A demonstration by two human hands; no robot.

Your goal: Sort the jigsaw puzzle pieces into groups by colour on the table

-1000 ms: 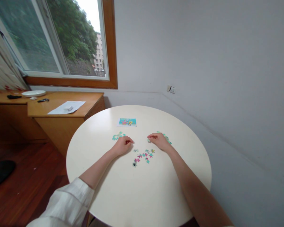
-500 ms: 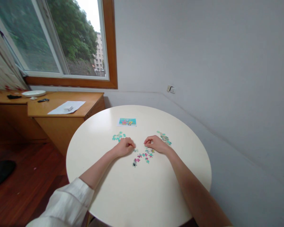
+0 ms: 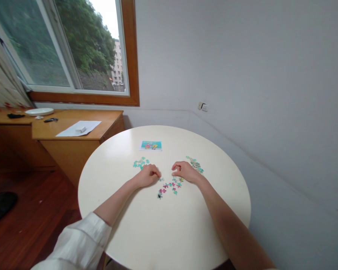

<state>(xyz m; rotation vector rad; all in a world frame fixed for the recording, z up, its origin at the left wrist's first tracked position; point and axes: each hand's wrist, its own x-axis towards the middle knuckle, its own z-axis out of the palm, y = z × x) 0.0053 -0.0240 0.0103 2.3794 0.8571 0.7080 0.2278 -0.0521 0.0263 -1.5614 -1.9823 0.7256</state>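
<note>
My left hand (image 3: pixel 148 176) rests on the white table with its fingers curled together; what they hold, if anything, is hidden. Just by its fingertips lies a pale jigsaw piece (image 3: pixel 161 179). Across a small gap, my right hand (image 3: pixel 186 171) has thumb and forefinger apart, with nothing visible between them. Below it lies a loose cluster of pink, teal and yellow jigsaw pieces (image 3: pixel 171 185). A darker piece (image 3: pixel 159 195) sits at the cluster's near left end. Teal pieces (image 3: pixel 141 162) are spread beyond my left hand, and a heap of pieces (image 3: pixel 195 165) lies beyond my right.
A picture card (image 3: pixel 151 145) with cartoon figures lies toward the far side of the round table (image 3: pixel 169 232). To the left stands a wooden desk (image 3: pixel 109 122) bearing a paper sheet (image 3: pixel 73 129) and a white plate (image 3: pixel 39 111). A wall rises behind the table.
My right thumb and forefinger have parted slightly. My left hand stays in place, and the pieces look unmoved. The whole view has shifted very slightly.
</note>
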